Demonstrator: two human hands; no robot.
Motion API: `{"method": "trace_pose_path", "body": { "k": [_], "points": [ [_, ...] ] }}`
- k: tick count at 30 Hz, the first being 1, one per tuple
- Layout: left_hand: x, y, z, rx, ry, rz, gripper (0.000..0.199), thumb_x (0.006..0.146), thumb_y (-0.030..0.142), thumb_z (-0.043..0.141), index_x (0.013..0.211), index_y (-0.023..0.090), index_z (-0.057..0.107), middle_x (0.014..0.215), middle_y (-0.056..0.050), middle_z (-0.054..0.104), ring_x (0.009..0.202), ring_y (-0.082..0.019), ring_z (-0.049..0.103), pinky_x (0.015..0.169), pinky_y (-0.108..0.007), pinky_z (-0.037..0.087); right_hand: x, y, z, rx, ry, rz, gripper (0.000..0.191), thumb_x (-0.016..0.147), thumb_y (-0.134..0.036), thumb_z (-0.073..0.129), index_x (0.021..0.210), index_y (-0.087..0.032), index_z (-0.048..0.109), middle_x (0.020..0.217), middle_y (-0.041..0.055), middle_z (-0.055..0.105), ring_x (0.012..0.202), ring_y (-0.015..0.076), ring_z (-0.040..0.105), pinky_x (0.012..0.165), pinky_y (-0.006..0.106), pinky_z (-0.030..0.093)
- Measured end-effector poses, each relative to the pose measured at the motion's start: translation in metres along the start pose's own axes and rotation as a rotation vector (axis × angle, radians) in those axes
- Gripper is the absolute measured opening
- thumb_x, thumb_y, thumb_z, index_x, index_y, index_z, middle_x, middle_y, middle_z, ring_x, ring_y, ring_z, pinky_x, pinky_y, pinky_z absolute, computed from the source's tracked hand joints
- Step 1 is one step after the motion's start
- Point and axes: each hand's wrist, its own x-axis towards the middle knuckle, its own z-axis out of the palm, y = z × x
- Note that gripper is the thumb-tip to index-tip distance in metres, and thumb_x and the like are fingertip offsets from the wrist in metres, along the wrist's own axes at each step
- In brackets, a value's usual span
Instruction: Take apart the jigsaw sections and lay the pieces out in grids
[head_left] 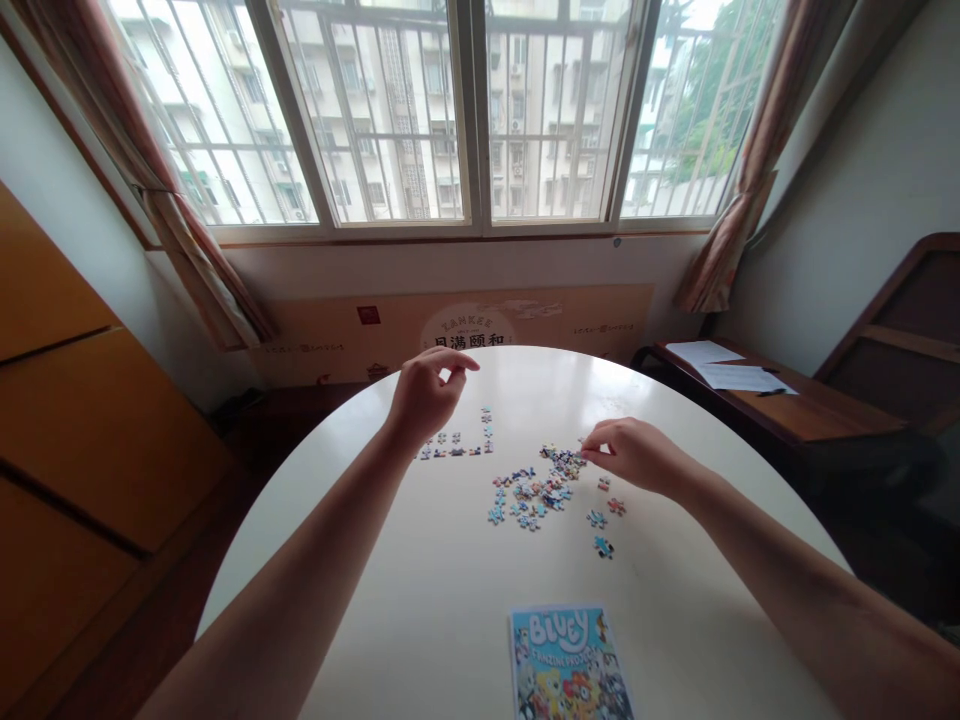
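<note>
My left hand [433,392] hovers over the far left of the round white table, index finger stretched out and thumb a little apart from it. No object shows in it. Partly behind my left wrist lie a row of puzzle pieces [456,451] and a short upright column of pieces [488,430], set out like a corner. At the right edge of a loose heap of puzzle pieces [551,490], my right hand [626,452] has thumb and fingers pinched together on a small puzzle piece, mostly hidden by the fingertips. Several single pieces [597,519] lie below it.
A colourful "Bluey" picture sheet [570,660] lies at the near side of the white table [405,600]. To the right stands a brown wooden chair or bench [825,405] with papers [739,377] and a dark pen. Barred windows and tied curtains [739,240] are beyond.
</note>
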Motion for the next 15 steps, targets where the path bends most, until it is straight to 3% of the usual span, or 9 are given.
{"method": "trace_pose_path", "body": {
  "k": [3, 6, 11, 15],
  "points": [
    [-0.004, 0.013, 0.005, -0.080, -0.316, -0.052, 0.022, 0.084, 0.018, 0.058, 0.096, 0.019, 0.076, 0.091, -0.004, 0.075, 0.083, -0.018, 0.067, 0.075, -0.029, 0.055, 0.002, -0.005, 0.001, 0.318, 0.147, 0.080, 0.028, 0.088, -0.043, 0.062, 0.086, -0.020, 0.077, 0.078, 0.0055, 0.073, 0.064, 0.0166, 0.062, 0.063, 0.029, 0.046],
    [-0.012, 0.029, 0.014, -0.225, -0.599, -0.095, 0.026, 0.085, 0.023, 0.063, 0.108, 0.019, 0.073, 0.093, -0.006, 0.075, 0.082, -0.018, 0.069, 0.067, -0.027, 0.056, 0.001, -0.018, 0.003, 0.699, 0.205, 0.139, 0.038, 0.083, -0.054, 0.067, 0.089, -0.016, 0.074, 0.077, 0.0067, 0.072, 0.057, 0.0142, 0.061, 0.052, 0.025, 0.045],
    [-0.027, 0.055, 0.034, -0.422, -0.587, -0.141, 0.024, 0.085, 0.028, 0.067, 0.106, 0.018, 0.073, 0.094, -0.009, 0.075, 0.083, -0.018, 0.070, 0.057, -0.023, 0.056, -0.004, -0.041, 0.003, 0.959, 0.180, 0.170, 0.044, 0.075, -0.057, 0.075, 0.091, -0.016, 0.074, 0.083, 0.0092, 0.072, 0.055, 0.0130, 0.061, 0.037, 0.019, 0.031],
    [-0.037, 0.069, 0.043, -0.488, -0.512, -0.184, 0.018, 0.084, 0.024, 0.066, 0.098, 0.017, 0.074, 0.083, -0.008, 0.075, 0.071, -0.017, 0.068, 0.046, -0.020, 0.051, -0.006, -0.051, 0.005, 1.023, 0.147, 0.187, 0.045, 0.074, -0.058, 0.076, 0.091, -0.016, 0.073, 0.080, 0.0091, 0.071, 0.059, 0.0151, 0.064, 0.037, 0.019, 0.033]
  ]
}}
